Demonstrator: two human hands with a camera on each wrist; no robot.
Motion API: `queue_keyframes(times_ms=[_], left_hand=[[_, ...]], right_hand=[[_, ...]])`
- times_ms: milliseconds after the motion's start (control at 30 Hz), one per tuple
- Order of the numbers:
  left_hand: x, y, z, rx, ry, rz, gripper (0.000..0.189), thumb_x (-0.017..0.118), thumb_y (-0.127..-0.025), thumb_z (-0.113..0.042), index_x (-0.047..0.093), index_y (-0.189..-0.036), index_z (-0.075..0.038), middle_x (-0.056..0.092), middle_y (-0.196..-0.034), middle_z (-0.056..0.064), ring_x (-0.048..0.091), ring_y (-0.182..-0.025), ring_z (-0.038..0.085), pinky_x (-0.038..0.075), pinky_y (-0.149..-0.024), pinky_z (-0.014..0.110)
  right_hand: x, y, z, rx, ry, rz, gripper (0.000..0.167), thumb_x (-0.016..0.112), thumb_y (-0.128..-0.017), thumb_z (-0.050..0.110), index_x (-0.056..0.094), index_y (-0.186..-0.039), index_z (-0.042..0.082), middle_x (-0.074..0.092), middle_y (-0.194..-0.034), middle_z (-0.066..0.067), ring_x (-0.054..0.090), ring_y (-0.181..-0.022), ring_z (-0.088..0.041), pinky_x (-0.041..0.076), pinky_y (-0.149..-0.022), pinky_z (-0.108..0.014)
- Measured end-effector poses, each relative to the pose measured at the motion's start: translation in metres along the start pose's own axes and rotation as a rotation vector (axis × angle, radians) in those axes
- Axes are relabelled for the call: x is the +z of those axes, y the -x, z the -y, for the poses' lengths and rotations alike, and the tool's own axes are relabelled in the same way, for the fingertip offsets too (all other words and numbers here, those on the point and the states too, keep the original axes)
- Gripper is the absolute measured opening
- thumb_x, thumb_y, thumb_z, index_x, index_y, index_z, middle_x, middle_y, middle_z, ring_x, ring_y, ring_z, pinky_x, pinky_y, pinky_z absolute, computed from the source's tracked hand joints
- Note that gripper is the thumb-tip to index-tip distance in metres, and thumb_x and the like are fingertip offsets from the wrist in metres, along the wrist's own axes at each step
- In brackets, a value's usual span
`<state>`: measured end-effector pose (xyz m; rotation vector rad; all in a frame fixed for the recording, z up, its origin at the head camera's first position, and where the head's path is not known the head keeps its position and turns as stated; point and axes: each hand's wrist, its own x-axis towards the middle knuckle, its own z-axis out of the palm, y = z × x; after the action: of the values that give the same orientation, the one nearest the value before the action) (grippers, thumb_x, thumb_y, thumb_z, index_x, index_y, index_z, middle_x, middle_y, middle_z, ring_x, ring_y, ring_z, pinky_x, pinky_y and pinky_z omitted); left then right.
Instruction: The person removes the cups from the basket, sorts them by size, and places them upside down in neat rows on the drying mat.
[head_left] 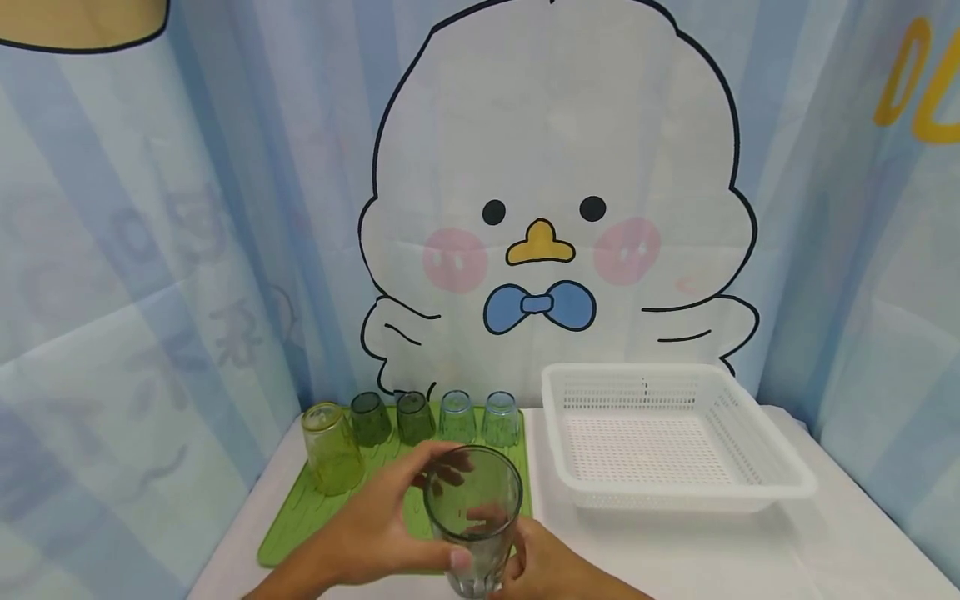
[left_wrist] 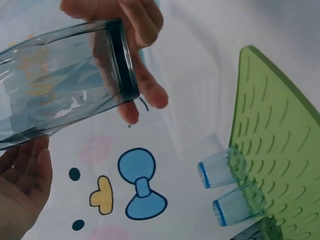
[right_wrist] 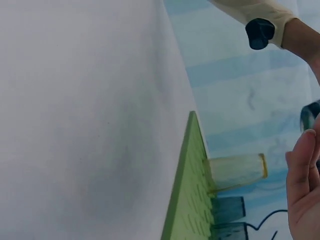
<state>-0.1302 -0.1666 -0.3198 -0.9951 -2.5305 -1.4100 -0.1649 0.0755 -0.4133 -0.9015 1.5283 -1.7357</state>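
A tall, faintly grey clear drinking glass (head_left: 480, 521) is held in both hands above the front of the table, its wide end up. My left hand (head_left: 375, 529) wraps the glass near the top, thumb on the near side. Lower down, my right hand (head_left: 543, 562) grips it around the bottom. In the left wrist view the right hand's fingers (left_wrist: 145, 30) curl about the thick dark end, and my left hand lies by the opposite end. Only a small dark part of the glass (right_wrist: 311, 115) enters the right wrist view, beside the right hand (right_wrist: 305, 190).
A green draining mat (head_left: 330, 521) lies on the left of the white table. Along it stand a yellow glass (head_left: 333, 454), two dark glasses (head_left: 371, 419) and two light blue glasses (head_left: 457, 417). A white plastic basket (head_left: 675, 496) stands on the right. Printed curtains (head_left: 555, 150) surround the table.
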Motion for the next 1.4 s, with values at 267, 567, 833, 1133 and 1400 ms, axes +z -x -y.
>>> queue_keyframes(times_ms=[267,567,833,1133,1400], left_hand=[[0.001,0.005,0.005,0.026,0.026,-0.064,0.073,0.085,-0.079,-0.027,0.046,-0.142,-0.026,0.061,-0.131,-0.004,0.063,-0.112,0.013,0.053,-0.087,0.031],[-0.003,0.016,0.018,-0.004,0.036,-0.102,0.079,0.085,-0.079,-0.024,0.043,-0.146,-0.027,0.059,-0.132,-0.003,0.058,-0.113,0.012,0.053,-0.085,0.032],[-0.002,0.022,0.033,-0.127,-0.005,-0.061,0.075,0.082,-0.085,-0.027,0.041,-0.147,-0.02,0.057,-0.129,0.001,0.057,-0.111,0.013,0.052,-0.082,0.029],[0.006,0.028,0.048,-0.347,-0.008,0.003,0.087,0.084,-0.08,-0.042,0.039,-0.147,-0.01,0.056,-0.124,0.003,0.054,-0.108,0.018,0.049,-0.078,0.028],[0.006,0.031,0.057,-0.385,0.036,0.041,0.082,0.083,-0.081,-0.041,0.04,-0.145,-0.012,0.056,-0.124,0.004,0.053,-0.106,0.019,0.049,-0.076,0.03]], right_hand=[[-0.001,-0.004,-0.014,-0.064,-0.118,0.013,0.066,0.072,-0.09,0.006,0.037,-0.141,-0.017,0.062,-0.129,-0.007,0.068,-0.107,-0.011,0.056,-0.089,-0.025],[-0.018,0.01,-0.011,-0.133,-0.114,-0.054,0.06,0.071,-0.09,0.005,0.044,-0.141,-0.008,0.067,-0.111,-0.004,0.065,-0.082,-0.007,0.054,-0.06,-0.019],[-0.034,0.022,0.001,-0.137,-0.085,-0.166,0.048,0.067,-0.092,0.003,0.05,-0.137,0.004,0.069,-0.106,-0.002,0.065,-0.066,-0.006,0.055,-0.059,-0.022],[-0.035,0.024,0.007,-0.134,-0.005,-0.258,0.057,0.068,-0.091,0.004,0.042,-0.142,-0.005,0.067,-0.102,-0.004,0.067,-0.066,-0.009,0.054,-0.058,-0.021],[-0.031,0.02,0.011,-0.147,0.021,-0.312,0.052,0.068,-0.091,0.005,0.047,-0.139,0.001,0.064,-0.119,-0.006,0.069,-0.07,-0.012,0.054,-0.059,-0.021]])
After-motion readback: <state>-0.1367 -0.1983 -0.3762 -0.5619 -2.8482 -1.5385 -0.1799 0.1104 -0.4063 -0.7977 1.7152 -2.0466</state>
